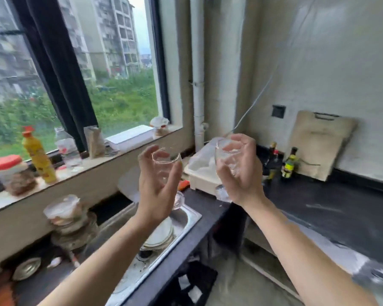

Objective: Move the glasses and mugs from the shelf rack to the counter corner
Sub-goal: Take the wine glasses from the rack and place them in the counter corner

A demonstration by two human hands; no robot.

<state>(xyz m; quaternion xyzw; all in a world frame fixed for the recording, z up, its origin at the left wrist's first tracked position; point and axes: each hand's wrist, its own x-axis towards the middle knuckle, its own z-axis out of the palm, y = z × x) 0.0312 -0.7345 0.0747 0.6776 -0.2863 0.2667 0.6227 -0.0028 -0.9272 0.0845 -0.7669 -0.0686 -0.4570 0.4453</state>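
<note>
I have both hands raised in front of the head camera, each with a clear glass in it, above the spot where the sink meets the dark counter. The left hand is palm-up with its fingers curled loosely round the left glass, thumb on the near side and fingertips at the rim; the glass sits upright with its mouth open to the top. The right hand wraps the right glass more closely, fingers bent over the far side and thumb towards me, and this glass tilts a little to the left. The two glasses are near each other but apart, neither touching the counter. Below the left hand lies the steel sink with a stack of plates in it. Behind and between the hands a white plastic tub stands on the counter in the corner by the window. Just under the right wrist I make out something small and clear on the counter, too blurred for me to name. Further right, dark bottles stand before a pale cutting board that leans on the wall. On the windowsill stand a yellow bottle and a red-lidded jar.
</note>
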